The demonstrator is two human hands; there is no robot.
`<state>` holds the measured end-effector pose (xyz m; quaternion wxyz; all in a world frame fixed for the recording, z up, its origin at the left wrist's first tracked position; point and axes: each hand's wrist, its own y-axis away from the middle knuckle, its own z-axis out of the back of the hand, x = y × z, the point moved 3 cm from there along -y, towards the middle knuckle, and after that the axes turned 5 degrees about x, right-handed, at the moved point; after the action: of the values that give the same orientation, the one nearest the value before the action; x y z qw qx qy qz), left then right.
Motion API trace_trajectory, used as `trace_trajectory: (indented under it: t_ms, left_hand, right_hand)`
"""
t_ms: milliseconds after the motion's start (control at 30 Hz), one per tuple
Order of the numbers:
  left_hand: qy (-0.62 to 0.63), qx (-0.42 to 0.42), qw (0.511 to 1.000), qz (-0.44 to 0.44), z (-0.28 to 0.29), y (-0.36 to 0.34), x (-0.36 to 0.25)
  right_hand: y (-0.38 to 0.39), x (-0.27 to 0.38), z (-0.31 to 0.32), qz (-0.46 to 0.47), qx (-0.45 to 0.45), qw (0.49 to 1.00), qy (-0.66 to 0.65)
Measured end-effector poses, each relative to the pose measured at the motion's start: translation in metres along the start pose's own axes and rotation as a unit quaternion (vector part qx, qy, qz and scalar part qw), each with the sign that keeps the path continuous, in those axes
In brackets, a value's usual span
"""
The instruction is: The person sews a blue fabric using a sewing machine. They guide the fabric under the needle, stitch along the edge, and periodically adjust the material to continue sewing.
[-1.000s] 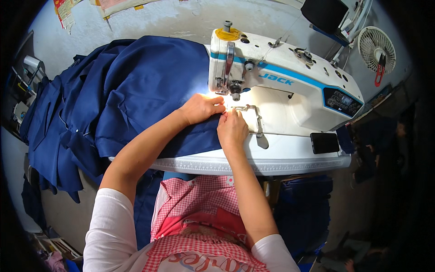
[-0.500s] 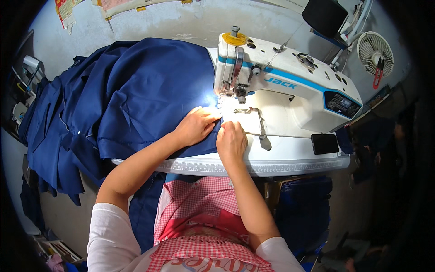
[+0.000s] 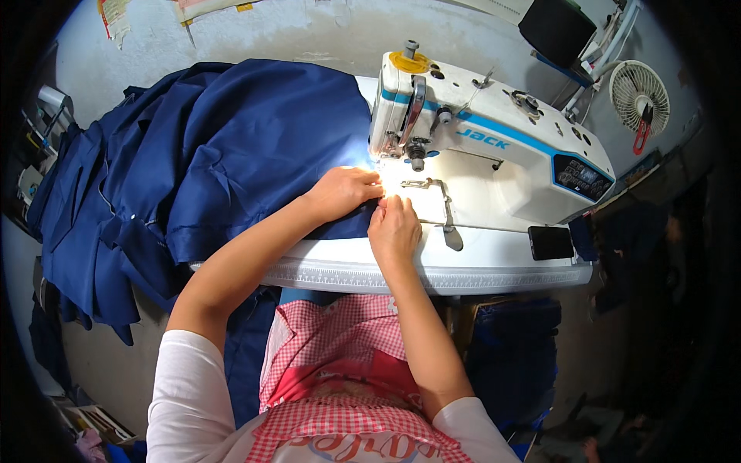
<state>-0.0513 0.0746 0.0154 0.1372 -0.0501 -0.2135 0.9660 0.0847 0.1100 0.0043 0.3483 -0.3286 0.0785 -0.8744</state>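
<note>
My left hand [image 3: 347,189] has its fingers closed on the navy fabric [image 3: 270,139] at the lit needle area of a white-and-blue sewing machine [image 3: 532,135]. Just below and to the right, my right hand [image 3: 395,228] pinches the fabric's edge, its fingertips partly lost in the glare. The metal attachment [image 3: 451,231] on the machine bed lies to the right of both hands. The fabric spreads across the table to the left and hangs over its front in heavy folds. Exactly what is under the needle is too bright to make out.
A black phone [image 3: 550,243] lies by a ruled table edge [image 3: 478,279]. A black thread cone [image 3: 556,35] and a small fan [image 3: 639,96] stand at back right. Dark folded fabric [image 3: 509,347] is below the table. Part of another person [image 3: 590,436] shows at lower right.
My left hand dipped toward me half a second ago and is now back up by the needle. My right hand has shifted slightly up since then, still at the fabric's edge.
</note>
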Motion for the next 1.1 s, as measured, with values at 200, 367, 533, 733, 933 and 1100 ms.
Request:
trace_trajectory:
  t_ms: [200,367,533,733,933,1100]
  left_hand:
    - [-0.043,0.004,0.998,-0.037,-0.001,-0.017,-0.001]
    - [0.015,-0.006,0.994,0.109,-0.007,-0.005,-0.006]
    - [0.167,-0.039,0.977,0.128,0.005,0.019,-0.025]
    - [0.181,-0.026,0.981,0.063,0.010,0.011,-0.005]
    - [0.059,0.002,0.995,0.076,-0.005,0.009,0.009]
    - [-0.001,-0.028,0.999,-0.032,0.000,-0.009,-0.006]
  right_hand:
    - [0.000,-0.001,0.008,-0.004,-0.018,1.000,0.005]
    - [0.007,-0.001,0.006,0.042,-0.028,0.998,0.038]
    - [0.011,0.001,0.008,0.063,-0.017,0.998,0.021]
    - [-0.002,0.004,-0.001,0.064,-0.051,0.997,0.016]
    - [-0.009,-0.012,-0.045,0.050,-0.012,0.999,-0.008]
    - [-0.002,-0.005,-0.033,0.010,-0.045,0.998,-0.044]
